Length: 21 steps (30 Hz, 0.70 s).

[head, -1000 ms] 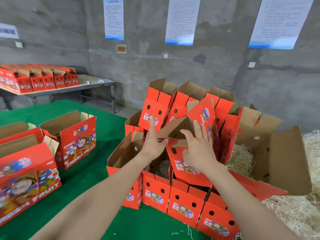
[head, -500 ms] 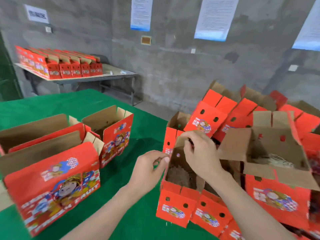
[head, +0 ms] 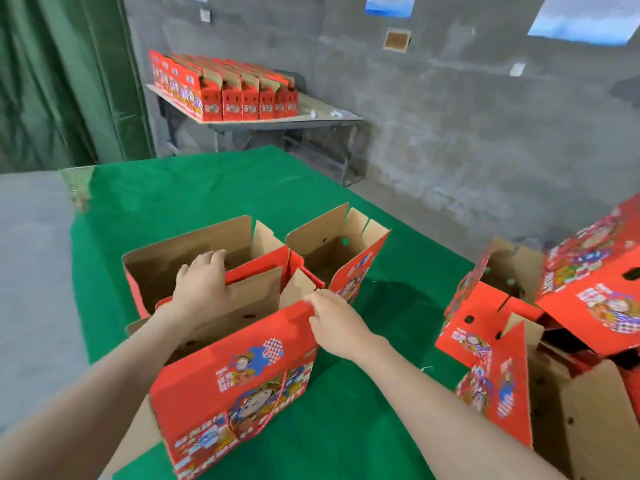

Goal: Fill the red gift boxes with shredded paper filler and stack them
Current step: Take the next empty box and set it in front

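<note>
On the green table (head: 207,188), my left hand (head: 202,287) curled over the back wall of the nearest red gift box (head: 242,393), my right hand (head: 334,322) pinching its front corner; uneven lifting could have buckled it.

Printed red cardboard boxes (head: 239,382) on matt green felt cloth (head: 207,188)
</note>
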Each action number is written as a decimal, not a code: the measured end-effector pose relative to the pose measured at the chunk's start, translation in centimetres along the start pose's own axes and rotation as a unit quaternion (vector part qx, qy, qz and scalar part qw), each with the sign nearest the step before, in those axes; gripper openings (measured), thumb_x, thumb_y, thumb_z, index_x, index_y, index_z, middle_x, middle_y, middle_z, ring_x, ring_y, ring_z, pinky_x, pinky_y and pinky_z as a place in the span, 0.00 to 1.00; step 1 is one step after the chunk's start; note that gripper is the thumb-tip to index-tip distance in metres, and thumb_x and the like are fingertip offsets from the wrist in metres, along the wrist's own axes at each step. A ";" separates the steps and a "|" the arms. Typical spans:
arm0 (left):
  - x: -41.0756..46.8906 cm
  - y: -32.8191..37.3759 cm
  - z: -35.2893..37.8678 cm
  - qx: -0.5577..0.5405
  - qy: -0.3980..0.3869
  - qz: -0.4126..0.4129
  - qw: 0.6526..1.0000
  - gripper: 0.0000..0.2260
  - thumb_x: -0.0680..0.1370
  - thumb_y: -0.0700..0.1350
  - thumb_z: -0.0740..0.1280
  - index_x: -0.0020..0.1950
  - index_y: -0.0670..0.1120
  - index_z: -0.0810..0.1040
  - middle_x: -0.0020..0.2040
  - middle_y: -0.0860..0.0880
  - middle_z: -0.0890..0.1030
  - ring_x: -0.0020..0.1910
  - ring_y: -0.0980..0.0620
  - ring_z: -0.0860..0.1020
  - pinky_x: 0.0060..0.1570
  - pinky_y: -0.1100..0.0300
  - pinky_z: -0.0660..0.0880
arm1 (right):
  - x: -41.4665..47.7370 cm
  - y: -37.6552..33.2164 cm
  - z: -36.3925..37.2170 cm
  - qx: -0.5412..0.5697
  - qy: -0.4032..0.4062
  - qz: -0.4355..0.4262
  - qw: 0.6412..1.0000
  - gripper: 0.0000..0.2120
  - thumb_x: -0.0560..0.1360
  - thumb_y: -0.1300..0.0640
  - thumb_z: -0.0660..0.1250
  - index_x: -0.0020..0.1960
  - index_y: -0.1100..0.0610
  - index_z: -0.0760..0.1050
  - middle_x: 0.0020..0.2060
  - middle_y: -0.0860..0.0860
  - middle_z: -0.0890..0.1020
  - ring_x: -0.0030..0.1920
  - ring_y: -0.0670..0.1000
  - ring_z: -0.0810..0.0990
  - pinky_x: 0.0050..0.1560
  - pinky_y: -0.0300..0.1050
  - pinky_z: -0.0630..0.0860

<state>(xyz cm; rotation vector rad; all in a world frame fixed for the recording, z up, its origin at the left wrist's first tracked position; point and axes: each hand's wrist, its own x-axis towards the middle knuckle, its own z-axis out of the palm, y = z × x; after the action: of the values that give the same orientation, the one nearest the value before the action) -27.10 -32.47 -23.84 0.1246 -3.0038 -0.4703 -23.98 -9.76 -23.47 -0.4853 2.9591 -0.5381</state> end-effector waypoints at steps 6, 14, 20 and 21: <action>1.5 -1.3 3.6 0.116 -0.027 0.028 0.992 0.12 0.74 0.41 0.62 0.56 0.51 0.74 0.44 0.50 0.81 0.43 0.47 0.80 0.37 0.57 0.74 | 7.3 3.9 0.2 -0.061 0.020 0.112 0.992 0.28 0.78 0.64 0.57 0.75 0.54 0.50 0.75 0.50 0.50 0.68 0.58 0.65 0.62 0.53 0.68; 0.2 -1.1 4.5 0.135 -0.014 0.046 0.990 0.10 0.76 0.38 0.59 0.52 0.52 0.69 0.38 0.52 0.78 0.39 0.49 0.79 0.31 0.58 0.68 | 12.2 5.2 3.3 0.045 0.032 0.180 0.982 0.11 0.78 0.56 0.57 0.43 0.57 0.75 0.41 0.55 0.78 0.45 0.58 0.77 0.42 0.45 0.70; -0.9 -0.2 3.5 0.096 -0.018 0.067 0.993 0.07 0.78 0.43 0.61 0.52 0.53 0.73 0.42 0.53 0.80 0.39 0.52 0.79 0.37 0.60 0.76 | 8.8 9.2 -0.4 -0.019 0.123 0.247 0.961 0.07 0.73 0.59 0.61 0.39 0.55 0.76 0.45 0.57 0.81 0.49 0.61 0.79 0.42 0.43 0.71; -1.2 0.3 3.6 0.094 -0.017 0.070 0.993 0.07 0.78 0.43 0.61 0.52 0.53 0.73 0.42 0.53 0.80 0.39 0.52 0.79 0.36 0.60 0.75 | 7.6 10.4 -1.5 -0.023 0.132 0.250 0.959 0.07 0.74 0.60 0.61 0.39 0.56 0.76 0.46 0.58 0.81 0.50 0.61 0.78 0.44 0.44 0.72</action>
<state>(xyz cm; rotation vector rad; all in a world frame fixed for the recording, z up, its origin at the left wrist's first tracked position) -26.34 -31.03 -27.23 -0.0823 -3.0576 -0.1773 -34.41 -2.49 -26.04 0.3617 3.1655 -0.5030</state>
